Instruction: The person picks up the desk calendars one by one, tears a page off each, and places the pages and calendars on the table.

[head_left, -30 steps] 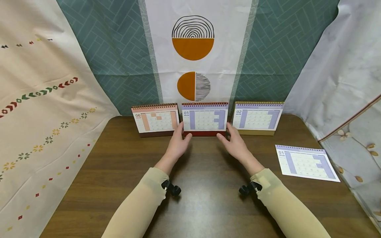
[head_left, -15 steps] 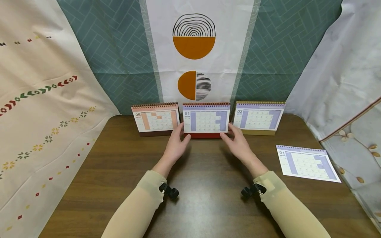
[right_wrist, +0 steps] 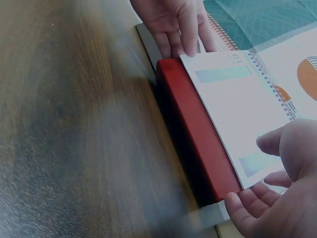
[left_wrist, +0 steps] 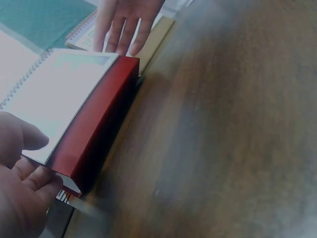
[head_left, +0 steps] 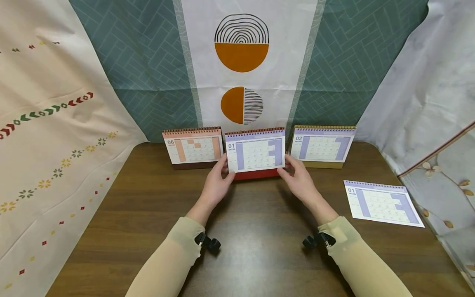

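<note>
A desk calendar [head_left: 255,152] with a red base, a purple page marked 01 and a wire spine stands upright at the back middle. Its left end sits nearer me than its right. My left hand [head_left: 217,181] holds it by the left end, thumb at the front of the page and fingers at the side edge. At the opposite end my right hand [head_left: 299,181] holds it likewise. In the left wrist view the red base [left_wrist: 96,116] shows between both hands. The right wrist view shows my right thumb [right_wrist: 270,143] over the page and fingers at the base's end.
An orange-page calendar [head_left: 193,148] marked 06 stands to the left. To the right is a purple calendar [head_left: 322,146] marked 02 with a tan base. A loose calendar sheet [head_left: 384,204] lies flat on the wooden table [head_left: 256,247]. Cloth [head_left: 148,62] hangs behind.
Both hands have drawn the red-based calendar toward me, away from the cloth. Its left end has swung forward, so it now stands slightly turned. The other calendars and the sheet stay put.
</note>
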